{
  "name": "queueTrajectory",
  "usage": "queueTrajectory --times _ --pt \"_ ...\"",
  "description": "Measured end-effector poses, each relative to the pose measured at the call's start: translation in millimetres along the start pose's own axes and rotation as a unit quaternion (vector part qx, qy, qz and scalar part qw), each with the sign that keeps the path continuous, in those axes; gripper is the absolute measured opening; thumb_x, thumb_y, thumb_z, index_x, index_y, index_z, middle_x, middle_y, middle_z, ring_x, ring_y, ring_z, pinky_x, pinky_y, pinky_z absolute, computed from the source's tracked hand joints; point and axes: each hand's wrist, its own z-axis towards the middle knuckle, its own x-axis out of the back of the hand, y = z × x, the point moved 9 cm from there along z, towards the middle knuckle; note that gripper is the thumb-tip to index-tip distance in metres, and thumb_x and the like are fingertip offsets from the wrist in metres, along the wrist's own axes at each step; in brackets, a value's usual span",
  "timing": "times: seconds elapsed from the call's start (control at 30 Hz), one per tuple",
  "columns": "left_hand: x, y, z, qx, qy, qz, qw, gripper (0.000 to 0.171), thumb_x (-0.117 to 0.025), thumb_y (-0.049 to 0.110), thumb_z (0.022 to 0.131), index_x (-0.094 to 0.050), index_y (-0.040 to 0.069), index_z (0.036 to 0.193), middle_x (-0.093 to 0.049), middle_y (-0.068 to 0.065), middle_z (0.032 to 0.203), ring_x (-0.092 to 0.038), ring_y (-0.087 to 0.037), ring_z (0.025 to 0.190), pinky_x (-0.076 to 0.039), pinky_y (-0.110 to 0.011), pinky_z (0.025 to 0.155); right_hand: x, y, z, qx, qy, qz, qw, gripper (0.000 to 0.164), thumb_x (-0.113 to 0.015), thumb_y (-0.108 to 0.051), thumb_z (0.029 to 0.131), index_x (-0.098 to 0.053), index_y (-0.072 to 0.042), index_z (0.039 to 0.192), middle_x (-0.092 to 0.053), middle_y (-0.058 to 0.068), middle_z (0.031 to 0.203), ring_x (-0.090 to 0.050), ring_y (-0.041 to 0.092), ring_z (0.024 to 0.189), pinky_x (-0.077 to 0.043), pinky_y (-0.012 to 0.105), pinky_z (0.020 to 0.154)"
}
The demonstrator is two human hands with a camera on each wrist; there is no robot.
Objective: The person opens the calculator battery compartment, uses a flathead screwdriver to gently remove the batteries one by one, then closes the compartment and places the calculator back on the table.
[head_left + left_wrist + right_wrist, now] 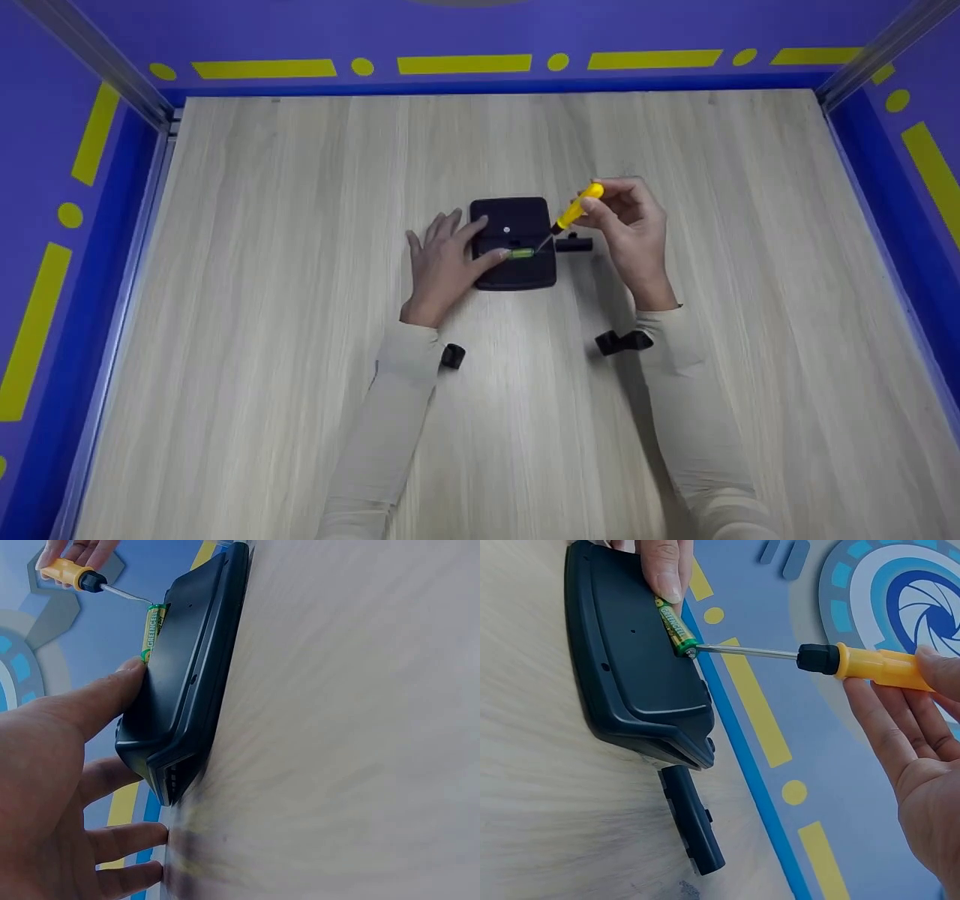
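Note:
A black device (514, 274) lies on the table with a green battery (521, 253) partly raised from its slot. In the right wrist view the screwdriver's tip meets one end of the battery (676, 628). My right hand (634, 232) pinches the yellow handle of that screwdriver (581, 206) between thumb and fingers. My left hand (442, 262) lies at the device's left side, fingers spread, the thumb at the battery's other end and the index finger on the device's edge. In the left wrist view the thumb touches the battery (153, 634).
A small black battery cover (574, 244) lies just right of the device, under the right hand's side. The wooden table (300, 225) is bounded by blue panels (480, 34) with yellow marks at the back and sides. Black wrist cameras (453, 356) sit on both sleeves.

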Motion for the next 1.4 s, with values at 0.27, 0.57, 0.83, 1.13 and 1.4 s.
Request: queueTrajectory --times 0.27,0.57,0.83,1.13,1.4 --pt "-0.2 0.5 1.2 0.004 -0.002 0.001 1.0000 0.075 -0.070 0.063 0.095 -0.056 0.022 0.157 -0.038 -0.017 0.168 -0.023 -0.038 0.159 0.001 -0.074 0.122 8 -4 2 -0.003 0.026 0.020 0.999 0.025 -0.069 0.010 0.098 -0.062 0.012 0.122 -0.067 0.024 0.110 -0.072 0.032 0.097 -0.064 0.040 0.082" --pt "-0.2 -0.7 1.1 0.007 0.000 -0.001 1.0000 0.075 -0.070 0.064 0.095 -0.057 0.022 0.156 -0.038 -0.016 0.167 -0.023 -0.038 0.159 0.002 -0.074 0.122 39 -7 6 0.018 0.101 -0.023 0.994 0.022 -0.074 0.008 0.096 -0.065 0.006 0.117 -0.067 0.022 0.109 -0.070 0.032 0.097 -0.063 0.038 0.086" --pt "0.4 -0.5 1.1 0.006 0.003 -0.002 1.0000 0.076 -0.070 0.065 0.094 -0.057 0.022 0.156 -0.039 -0.016 0.167 -0.023 -0.038 0.159 0.001 -0.074 0.122 67 -2 6 0.037 0.169 -0.059 0.983 0.022 -0.076 0.005 0.096 -0.066 0.004 0.115 -0.066 0.020 0.111 -0.069 0.032 0.100 -0.062 0.037 0.089" --pt "-0.4 -1.4 0.6 0.000 0.006 -0.014 0.9999 0.075 -0.070 0.064 0.095 -0.058 0.021 0.155 -0.040 -0.017 0.166 -0.023 -0.038 0.159 0.002 -0.075 0.122 85 6 3 0.040 0.213 -0.091 0.972 0.022 -0.077 0.000 0.097 -0.065 0.004 0.115 -0.065 0.016 0.112 -0.069 0.031 0.101 -0.062 0.035 0.089" --pt "-0.3 -1.1 0.4 0.001 0.002 -0.012 0.9999 0.076 -0.069 0.064 0.095 -0.057 0.021 0.156 -0.039 -0.017 0.167 -0.022 -0.038 0.159 0.002 -0.074 0.122 95 17 0 0.000 0.243 -0.112 0.963 0.023 -0.078 0.000 0.096 -0.063 0.005 0.113 -0.067 0.010 0.111 -0.069 0.026 0.102 -0.061 0.032 0.088"
